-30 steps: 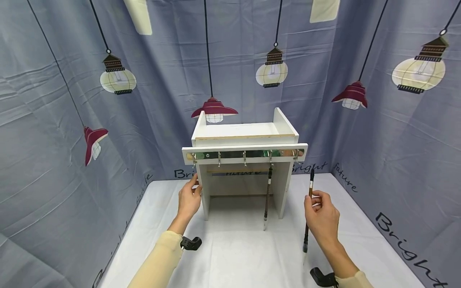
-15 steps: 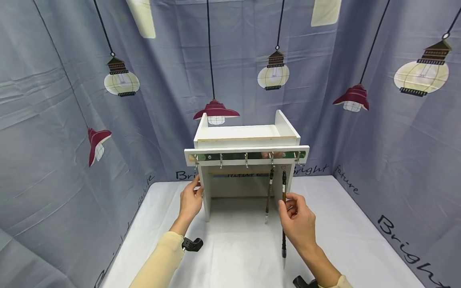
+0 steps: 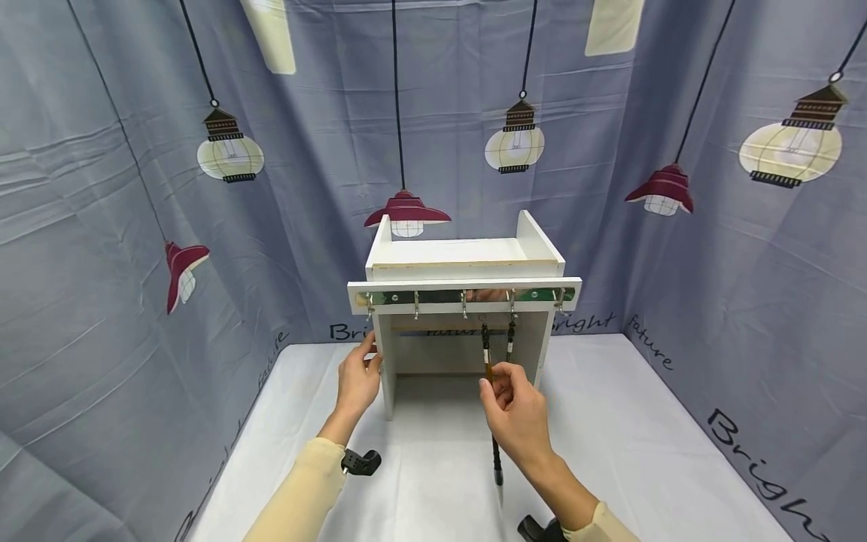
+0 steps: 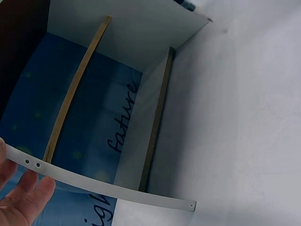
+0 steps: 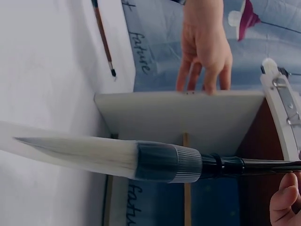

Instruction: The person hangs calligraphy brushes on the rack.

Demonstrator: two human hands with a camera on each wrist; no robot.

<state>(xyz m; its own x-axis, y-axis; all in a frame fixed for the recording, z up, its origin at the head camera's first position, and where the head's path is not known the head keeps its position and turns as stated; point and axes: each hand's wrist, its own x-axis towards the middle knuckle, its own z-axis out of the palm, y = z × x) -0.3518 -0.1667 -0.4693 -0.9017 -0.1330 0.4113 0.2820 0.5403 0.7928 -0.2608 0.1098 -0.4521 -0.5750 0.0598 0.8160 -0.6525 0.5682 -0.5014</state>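
Observation:
My right hand (image 3: 520, 410) pinches a calligraphy brush (image 3: 497, 455) partway along its handle, with its dark top just below the hook strip. The brush points bristles down; its pale tapered tip (image 5: 84, 153) fills much of the right wrist view. A second calligraphy brush (image 3: 511, 339) hangs from a hook, partly hidden behind my right hand. At the left, the fingertips of my left hand (image 3: 357, 380) rest on the side panel (image 4: 108, 188) of the white shelf unit (image 3: 467, 271).
Several metal hooks (image 3: 416, 303) line the rail across the shelf's front. White cloth (image 3: 433, 482) covers the table under it. In the right wrist view, a slim brown brush-like stick (image 5: 102, 37) lies beyond the shelf. A lamp-patterned curtain (image 3: 447, 113) surrounds the table.
My right hand has carried the brush leftward, from beside the shelf to in front of its opening, passing the hanging brush. My left hand keeps its place on the side panel.

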